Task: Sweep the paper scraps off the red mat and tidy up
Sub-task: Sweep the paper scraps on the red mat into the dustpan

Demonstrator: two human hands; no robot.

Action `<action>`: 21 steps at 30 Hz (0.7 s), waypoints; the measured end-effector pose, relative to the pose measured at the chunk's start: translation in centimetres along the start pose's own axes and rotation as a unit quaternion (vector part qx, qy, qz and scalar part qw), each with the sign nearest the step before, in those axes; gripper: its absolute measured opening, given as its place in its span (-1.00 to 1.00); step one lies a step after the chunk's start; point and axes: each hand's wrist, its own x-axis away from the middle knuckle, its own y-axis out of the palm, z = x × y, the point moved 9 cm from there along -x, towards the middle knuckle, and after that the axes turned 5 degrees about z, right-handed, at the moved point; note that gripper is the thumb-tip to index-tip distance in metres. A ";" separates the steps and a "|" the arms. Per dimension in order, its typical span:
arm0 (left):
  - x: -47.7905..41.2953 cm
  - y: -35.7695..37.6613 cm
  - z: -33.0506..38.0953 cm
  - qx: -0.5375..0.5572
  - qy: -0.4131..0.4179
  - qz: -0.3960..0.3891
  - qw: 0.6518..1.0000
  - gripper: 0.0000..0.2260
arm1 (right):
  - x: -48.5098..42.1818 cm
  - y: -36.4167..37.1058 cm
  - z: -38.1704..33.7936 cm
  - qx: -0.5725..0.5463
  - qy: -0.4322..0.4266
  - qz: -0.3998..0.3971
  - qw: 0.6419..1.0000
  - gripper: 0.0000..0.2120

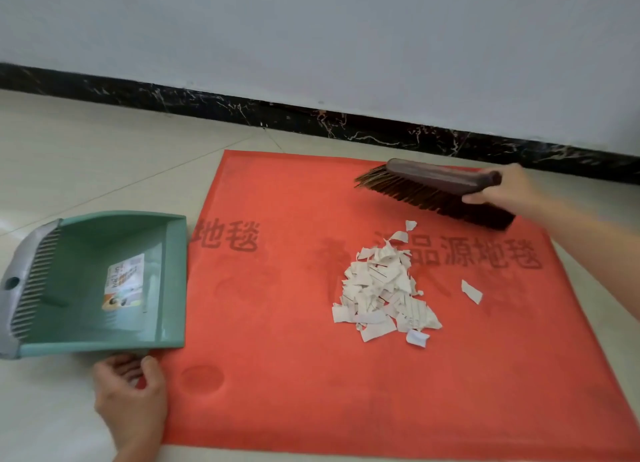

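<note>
A red mat with dark printed characters lies on the tiled floor. A pile of white paper scraps sits right of the mat's middle, with a few loose scraps around it. My right hand grips the handle of a brown hand brush, whose bristles touch the mat just beyond the pile. A green dustpan with a grey comb rim lies at the mat's left edge, its mouth facing the mat. My left hand curls round the mat's left edge, just below the dustpan's near corner.
A white wall with a black marble skirting runs close behind the mat. Pale floor tiles spread to the left and in front of the mat. A label is stuck inside the dustpan.
</note>
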 end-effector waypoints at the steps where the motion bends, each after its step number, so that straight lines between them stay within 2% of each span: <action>1: 0.0 0.0 -0.2 0.001 -0.002 0.002 1.000 -0.79 | 1.3 0.4 0.3 -0.008 -0.001 0.015 1.000 -0.77; 4: 0.1 0.3 -0.3 0.017 0.000 0.003 1.000 -0.68 | 5.5 3.1 0.1 -0.030 -0.032 0.038 0.998 -0.82; 7: 0.1 0.5 -0.3 0.018 0.002 -0.006 1.000 -0.74 | 8.3 5.3 0.0 -0.034 -0.059 0.026 0.997 -0.72; 14: 0.0 0.0 -0.7 0.009 0.008 0.006 1.000 -0.88 | 10.2 3.1 -0.9 -0.035 -0.075 0.055 0.995 -0.73; 18: 0.0 0.1 -0.6 0.016 0.008 0.003 1.000 -0.88 | 12.4 -2.2 0.7 -0.035 -0.048 0.162 0.985 -0.71; 21: 0.0 0.4 -1.0 0.043 -0.018 -0.016 0.999 -0.89 | 14.2 -5.2 3.7 0.007 -0.027 0.226 0.974 -0.79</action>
